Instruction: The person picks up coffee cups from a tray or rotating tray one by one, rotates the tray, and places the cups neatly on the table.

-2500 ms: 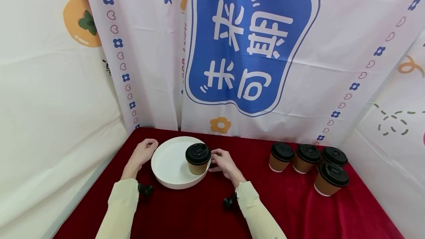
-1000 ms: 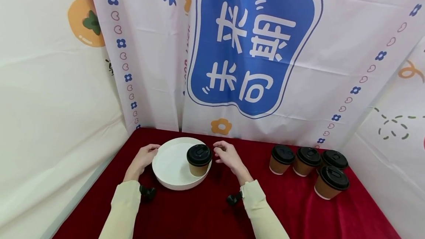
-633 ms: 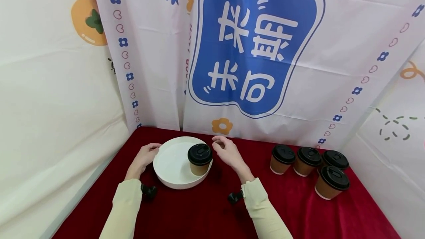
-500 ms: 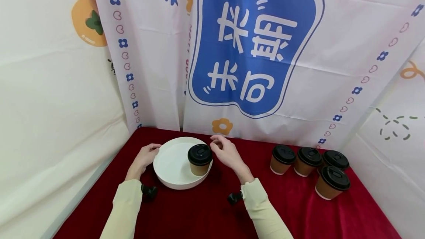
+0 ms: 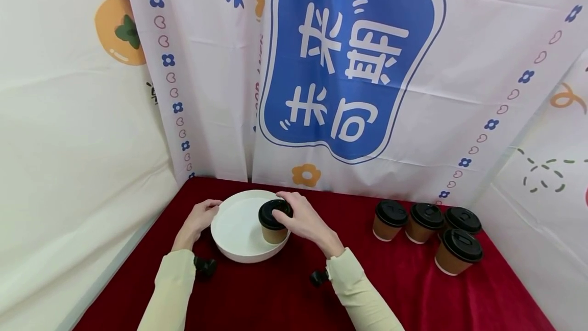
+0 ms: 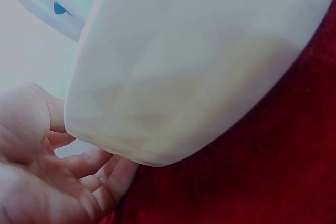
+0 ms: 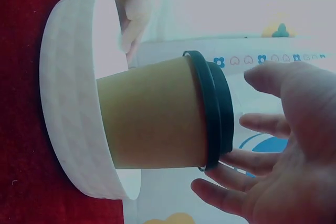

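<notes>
A round white dish (image 5: 236,229) with a diamond-patterned side wall sits on the red cloth. Inside its right half stands a brown paper cup (image 5: 274,235) with a black lid (image 7: 210,109). At the dish's left edge my left hand (image 5: 200,217) holds it, thumb at the rim and fingers passing by the base in the left wrist view. My right hand (image 5: 303,218) reaches over the cup from the right. Its fingers (image 7: 262,159) are spread around the lid, thumb and fingers apart, fingertips right at the lid's edge. The palm stands off from the lid.
Several more lidded brown cups (image 5: 387,226) stand grouped at the right of the red cloth (image 5: 358,269). A white printed curtain (image 5: 220,142) hangs directly behind the table, with pale fabric walls at both sides.
My right hand has left the dish's right rim, risen and come left over the cup's lid. My left hand has moved in to the dish's left rim. Dish and cup stay put.
</notes>
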{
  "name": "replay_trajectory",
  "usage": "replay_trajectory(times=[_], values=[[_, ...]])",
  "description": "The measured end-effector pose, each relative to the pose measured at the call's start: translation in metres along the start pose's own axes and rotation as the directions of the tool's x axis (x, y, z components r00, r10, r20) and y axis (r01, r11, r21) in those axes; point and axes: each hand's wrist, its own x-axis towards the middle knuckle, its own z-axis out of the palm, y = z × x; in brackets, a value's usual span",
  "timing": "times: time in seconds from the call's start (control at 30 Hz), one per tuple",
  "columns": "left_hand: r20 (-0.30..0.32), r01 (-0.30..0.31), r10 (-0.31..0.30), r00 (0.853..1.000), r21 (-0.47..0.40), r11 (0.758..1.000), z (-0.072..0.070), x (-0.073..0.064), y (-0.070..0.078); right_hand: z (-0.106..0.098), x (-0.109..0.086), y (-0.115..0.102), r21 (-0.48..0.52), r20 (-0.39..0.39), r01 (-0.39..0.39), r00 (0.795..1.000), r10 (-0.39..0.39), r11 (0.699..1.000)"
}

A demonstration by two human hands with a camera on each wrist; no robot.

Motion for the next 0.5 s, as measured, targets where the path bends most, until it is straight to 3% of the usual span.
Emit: replay_trajectory(times=[0.23,0.5], values=[[-0.01,-0.004,0.004,1.0,-0.003,1.0,0.0004,0.0017,-0.0001,0.0041,-0.0031,-0.0059,-0.097,0.052,0.006,0.999,-0.001,0.995],[-0.019,-0.014,0.014,1.0,-0.015,1.0,0.001,0.0008,-0.0019,0.0098,-0.0037,-0.0102,-0.201,0.058,0.062,0.997,-0.051,0.978]])
